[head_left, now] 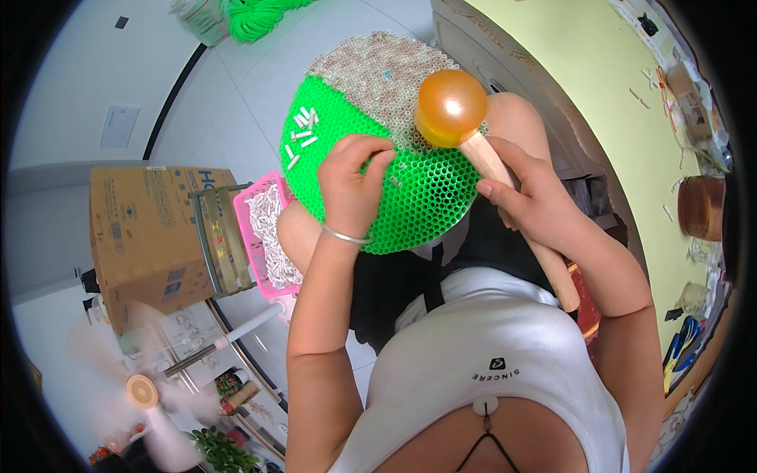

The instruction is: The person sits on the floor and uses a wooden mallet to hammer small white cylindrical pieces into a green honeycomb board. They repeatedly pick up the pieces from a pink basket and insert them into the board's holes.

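At frame centre, the left hand (352, 183) bends down, fingers pinching at the round green honeycomb plastic disc (410, 197); the right hand (530, 195) grips the wooden-handled amber mallet (451, 108).

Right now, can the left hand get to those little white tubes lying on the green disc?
Probably yes. The left hand rests on the green disc, and the little white tubes lie loose nearby on the same surface, with nothing between them.

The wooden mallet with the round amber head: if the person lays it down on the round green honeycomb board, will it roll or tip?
The wooden mallet with the round amber head would probably roll, since its head looks spherical and glossy. It may be top-heavy: the head is wider than the handle gripped by the right hand. The round green honeycomb board is tilted on the lap, so sliding seems likely.
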Demonstrator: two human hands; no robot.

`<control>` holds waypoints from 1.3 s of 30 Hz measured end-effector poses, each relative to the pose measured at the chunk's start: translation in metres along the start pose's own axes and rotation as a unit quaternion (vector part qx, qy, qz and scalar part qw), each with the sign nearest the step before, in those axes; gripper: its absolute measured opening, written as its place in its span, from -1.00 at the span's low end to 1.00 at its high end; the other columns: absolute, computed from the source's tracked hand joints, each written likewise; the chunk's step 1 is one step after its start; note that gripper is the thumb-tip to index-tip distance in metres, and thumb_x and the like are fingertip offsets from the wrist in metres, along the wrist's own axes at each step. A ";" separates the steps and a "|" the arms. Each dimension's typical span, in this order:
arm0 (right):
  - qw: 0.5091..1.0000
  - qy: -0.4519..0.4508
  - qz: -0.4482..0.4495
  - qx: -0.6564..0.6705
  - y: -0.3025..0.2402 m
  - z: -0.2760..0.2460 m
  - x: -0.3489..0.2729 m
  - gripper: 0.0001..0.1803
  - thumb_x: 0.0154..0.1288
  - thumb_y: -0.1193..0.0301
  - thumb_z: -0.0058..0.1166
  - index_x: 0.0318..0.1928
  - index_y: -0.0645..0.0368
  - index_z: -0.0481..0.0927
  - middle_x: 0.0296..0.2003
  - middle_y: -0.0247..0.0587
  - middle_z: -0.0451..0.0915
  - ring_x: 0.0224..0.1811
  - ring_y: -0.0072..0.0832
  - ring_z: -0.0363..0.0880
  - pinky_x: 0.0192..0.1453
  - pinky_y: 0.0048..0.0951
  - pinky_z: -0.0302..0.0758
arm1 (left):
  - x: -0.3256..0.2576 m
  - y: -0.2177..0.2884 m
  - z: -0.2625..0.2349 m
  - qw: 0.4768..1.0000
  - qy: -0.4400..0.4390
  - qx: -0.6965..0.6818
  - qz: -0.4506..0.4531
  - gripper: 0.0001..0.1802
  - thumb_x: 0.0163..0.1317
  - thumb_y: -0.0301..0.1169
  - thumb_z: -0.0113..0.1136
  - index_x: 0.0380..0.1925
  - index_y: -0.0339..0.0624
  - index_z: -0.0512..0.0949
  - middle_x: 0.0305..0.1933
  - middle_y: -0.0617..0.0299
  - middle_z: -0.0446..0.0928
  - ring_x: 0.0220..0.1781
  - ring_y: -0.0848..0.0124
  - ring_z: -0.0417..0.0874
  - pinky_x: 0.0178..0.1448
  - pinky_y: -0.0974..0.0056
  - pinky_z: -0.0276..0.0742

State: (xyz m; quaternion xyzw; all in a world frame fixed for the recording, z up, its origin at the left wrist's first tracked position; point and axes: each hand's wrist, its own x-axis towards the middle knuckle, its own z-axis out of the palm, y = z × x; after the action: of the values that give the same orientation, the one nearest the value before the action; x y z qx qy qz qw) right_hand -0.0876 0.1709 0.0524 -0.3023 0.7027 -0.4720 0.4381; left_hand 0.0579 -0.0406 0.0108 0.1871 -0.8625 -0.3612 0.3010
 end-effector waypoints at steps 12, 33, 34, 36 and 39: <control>1.000 -0.020 -0.002 -0.002 0.001 -0.002 0.000 -0.45 0.44 0.50 0.08 0.39 0.21 0.29 -0.46 -0.31 0.51 -0.59 -0.63 0.44 -0.47 -0.54 0.45 | -0.005 -0.001 0.023 0.993 0.030 0.108 0.040 -0.90 0.06 -0.57 0.42 -0.39 -0.22 0.69 -0.38 0.12 0.68 -0.37 0.26 0.70 -0.25 0.28 0.60; 0.969 0.006 -0.200 -0.144 -0.016 0.018 0.002 -0.48 0.39 0.39 0.16 0.29 0.21 0.34 -0.28 0.20 0.64 -0.25 0.12 0.66 -0.17 -0.11 0.55 | -0.006 -0.068 -0.057 0.902 0.110 0.417 -0.009 -0.85 0.07 -0.47 0.37 -0.31 -0.19 0.73 -0.31 0.05 0.65 -0.24 0.07 0.66 -0.14 0.04 0.57; 0.967 -0.050 -0.121 -0.219 -0.011 0.015 0.013 -0.50 0.39 0.36 0.16 0.25 0.22 0.37 -0.30 0.24 0.63 -0.20 0.19 0.63 -0.16 -0.05 0.53 | -0.006 -0.075 -0.063 0.901 0.092 0.422 -0.043 -0.85 0.08 -0.48 0.37 -0.30 -0.18 0.74 -0.27 0.06 0.66 -0.23 0.07 0.66 -0.14 0.05 0.57; 0.972 -0.019 -0.131 -0.195 -0.011 0.009 0.011 -0.53 0.39 0.35 0.16 0.22 0.24 0.38 -0.34 0.23 0.62 -0.23 0.18 0.63 -0.18 -0.05 0.52 | -0.012 -0.083 -0.066 0.895 0.073 0.431 -0.088 -0.85 0.07 -0.49 0.39 -0.31 -0.15 0.74 -0.25 0.05 0.66 -0.24 0.05 0.65 -0.14 0.05 0.57; 0.991 -0.017 -0.074 -0.107 -0.009 0.003 0.008 -0.52 0.42 0.34 0.14 0.26 0.25 0.38 -0.42 0.05 0.62 -0.49 -0.15 0.62 -0.37 -0.24 0.52 | -0.015 -0.076 -0.067 0.886 0.078 0.458 0.003 -0.87 0.09 -0.51 0.39 -0.31 -0.18 0.71 -0.28 0.08 0.66 -0.30 0.16 0.66 -0.16 0.15 0.59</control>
State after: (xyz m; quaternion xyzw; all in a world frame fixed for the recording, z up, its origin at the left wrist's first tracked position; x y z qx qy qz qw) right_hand -0.0887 0.1599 0.0575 -0.4067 0.7175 -0.4196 0.3790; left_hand 0.1215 -0.1174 -0.0133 0.3289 -0.9063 0.0903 0.2496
